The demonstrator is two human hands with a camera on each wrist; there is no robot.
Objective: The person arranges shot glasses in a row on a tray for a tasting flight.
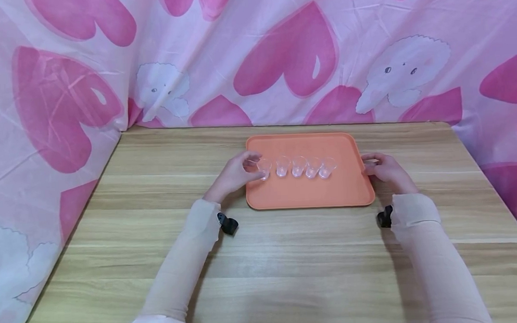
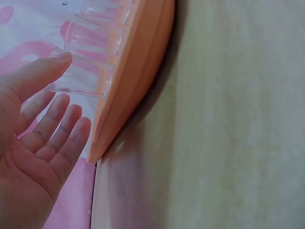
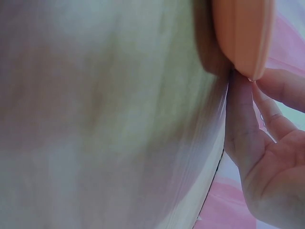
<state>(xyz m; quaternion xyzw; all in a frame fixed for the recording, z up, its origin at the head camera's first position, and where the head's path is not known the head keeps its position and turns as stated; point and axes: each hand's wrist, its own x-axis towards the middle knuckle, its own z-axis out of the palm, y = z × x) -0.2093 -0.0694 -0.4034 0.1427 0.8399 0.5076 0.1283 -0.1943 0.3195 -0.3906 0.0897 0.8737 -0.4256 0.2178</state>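
Several small clear plastic cups stand in a row on an orange tray. My left hand reaches over the tray's left side, at the leftmost cup. In the left wrist view the thumb overlaps that cup's rim on one side; the fingers spread loosely on the other, with a gap between them and the thumb. My right hand pinches the right edge of the tray. In the right wrist view its thumb lies at the tray's rim and a finger reaches under it.
The tray lies on a wood-grain table, near its far edge. A pink curtain with hearts and puppies hangs behind and at both sides. A black wrist camera sits at the left sleeve, another at the right.
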